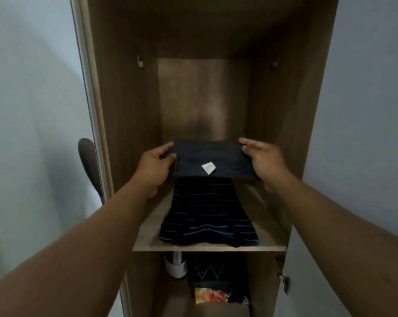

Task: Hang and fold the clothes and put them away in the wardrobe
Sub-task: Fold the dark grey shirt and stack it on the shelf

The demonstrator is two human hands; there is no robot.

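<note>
Gripping the folded garment [208,160] at its left edge, the left hand [155,164] pinches it; the right hand [263,160] pinches the other edge, holding it above the striped pile [208,216] on the shelf [269,225]. Uneven release could unfold it.

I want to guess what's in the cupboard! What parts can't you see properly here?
Head view only:
- Folded dark garment: its kind is unclear; both hands, left hand and right hand, cover its ends.
- White tag: print too small.
- Striped garment: back part hidden under the dark one.
- Lower compartment: dim, partly blocked by the shelf and cut off by the bottom edge.
</note>
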